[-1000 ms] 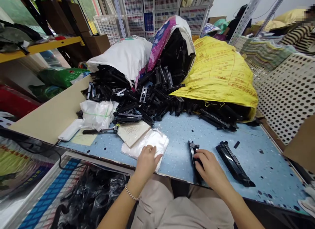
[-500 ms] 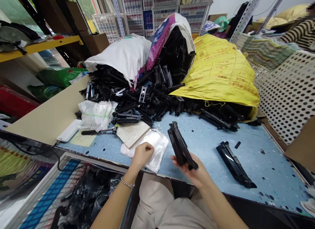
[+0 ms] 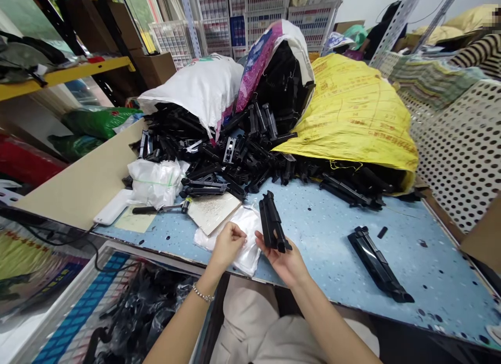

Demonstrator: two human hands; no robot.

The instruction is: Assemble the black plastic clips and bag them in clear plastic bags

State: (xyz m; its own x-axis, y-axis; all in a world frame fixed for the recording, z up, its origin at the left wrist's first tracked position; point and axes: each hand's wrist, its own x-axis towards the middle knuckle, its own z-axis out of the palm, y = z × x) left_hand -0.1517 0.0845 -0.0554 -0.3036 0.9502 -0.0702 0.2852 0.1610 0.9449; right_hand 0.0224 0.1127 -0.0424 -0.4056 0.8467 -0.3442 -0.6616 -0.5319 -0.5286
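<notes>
My right hand [image 3: 282, 262] holds a long black plastic part [image 3: 270, 220] with ridged sides, tilted upright above the table. Over a stack of thin white plastic bags [image 3: 250, 223], my left hand [image 3: 229, 244] is closed in a pinch. Its fingertips seem to have the film of a bag between them; the exact grip is hard to see. A second black part [image 3: 379, 265] lies on the table to the right, beside a small black strip [image 3: 382, 232]. Behind the bag stack, a dusty pale board [image 3: 213, 210] rests partly on it.
A heap of black parts [image 3: 242, 160] spills from a white sack [image 3: 195, 84], a purple-and-white sack [image 3: 250, 71] and a yellow sack [image 3: 352, 113] at the back. A hammer-like tool [image 3: 160, 209], a bag bundle [image 3: 156, 181] and a white device [image 3: 113, 207] lie left. A crate [image 3: 70, 306] stands below.
My right hand has moved left with the black part, closer to my left hand and the bags. My left hand stays pinched in nearly the same place.
</notes>
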